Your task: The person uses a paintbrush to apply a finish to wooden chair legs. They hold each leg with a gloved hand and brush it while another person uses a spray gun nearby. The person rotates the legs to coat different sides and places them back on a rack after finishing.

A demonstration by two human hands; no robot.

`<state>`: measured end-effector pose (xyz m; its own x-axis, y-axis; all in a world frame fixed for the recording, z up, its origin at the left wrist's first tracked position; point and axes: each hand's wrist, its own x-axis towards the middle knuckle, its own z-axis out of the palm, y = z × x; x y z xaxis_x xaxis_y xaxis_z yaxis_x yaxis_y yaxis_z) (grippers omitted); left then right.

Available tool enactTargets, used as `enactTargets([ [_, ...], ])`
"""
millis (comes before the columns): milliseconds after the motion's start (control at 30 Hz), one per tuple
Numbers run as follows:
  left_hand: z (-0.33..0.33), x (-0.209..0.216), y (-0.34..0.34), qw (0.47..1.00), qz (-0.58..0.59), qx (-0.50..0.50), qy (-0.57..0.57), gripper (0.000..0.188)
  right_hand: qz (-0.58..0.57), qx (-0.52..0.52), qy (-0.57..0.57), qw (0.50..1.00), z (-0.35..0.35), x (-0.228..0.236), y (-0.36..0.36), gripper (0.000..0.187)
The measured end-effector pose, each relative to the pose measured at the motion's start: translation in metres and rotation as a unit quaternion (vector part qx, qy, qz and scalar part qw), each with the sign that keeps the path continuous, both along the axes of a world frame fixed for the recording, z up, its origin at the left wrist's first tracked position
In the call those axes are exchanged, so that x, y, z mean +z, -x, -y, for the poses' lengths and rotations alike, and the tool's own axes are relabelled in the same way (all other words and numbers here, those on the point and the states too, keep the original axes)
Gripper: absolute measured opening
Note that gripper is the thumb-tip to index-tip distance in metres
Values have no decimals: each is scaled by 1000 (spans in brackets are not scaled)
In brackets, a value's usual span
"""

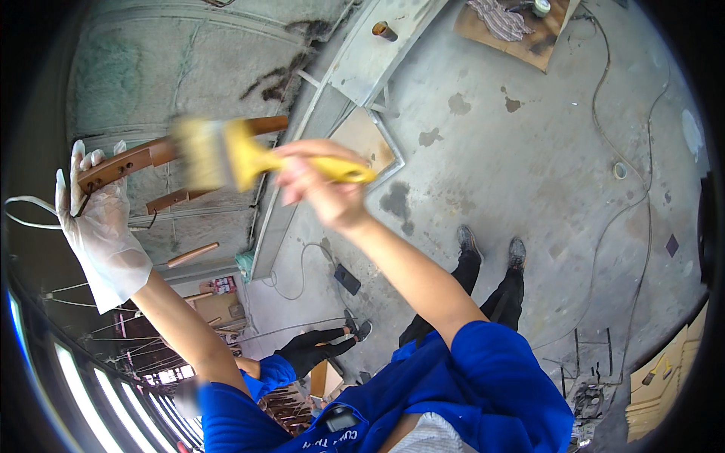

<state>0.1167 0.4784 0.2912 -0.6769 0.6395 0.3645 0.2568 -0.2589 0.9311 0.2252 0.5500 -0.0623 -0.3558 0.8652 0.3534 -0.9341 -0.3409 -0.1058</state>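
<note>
While holding up a brown wooden bar [140,160] with the gloved left hand [109,226], working a yellow-handled brush [245,155] with the bare right hand [321,181]. Looks mid-stroke, judging by blur on the bristles; cannot confirm contact with the wood. Probably partway through brushing this bar, being neither set down nor let go. Cannot separate brushed stretches from untouched ones; brown along the whole visible length, so no proof of completion. Also seeing a second wooden piece [170,201] just below and a wooden rod [192,254] farther down, both out of hand; cannot tell if done or left. Placing the bar: up at left, in front of a pale padded wall [151,83], to the left of a grey surface [355,75] carrying a brown cup [384,31]. On pose: reaching well up and left with the left arm, palm under the bar's left end, near a dark hook [85,202]; holding that end in partly bent left fingers, with tips showing past the upper edge. Slanting up and left with the right forearm; wrapping right fingers closed around the handle, with its tail poking out rightward.
</note>
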Motion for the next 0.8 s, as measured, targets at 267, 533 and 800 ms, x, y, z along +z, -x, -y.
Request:
enactTargets([
  [267,18,-43,79,992,26,-113,-48,47,775,-31,13,631,38,-331,-9,31],
  [533,36,-98,196,989,-46,93,-107,43,770,82,-274,570,-14,-283,-17,28],
  [800,58,-126,323,985,-49,140,-85,50,712,35,-237,660,-93,-89,14,26],
])
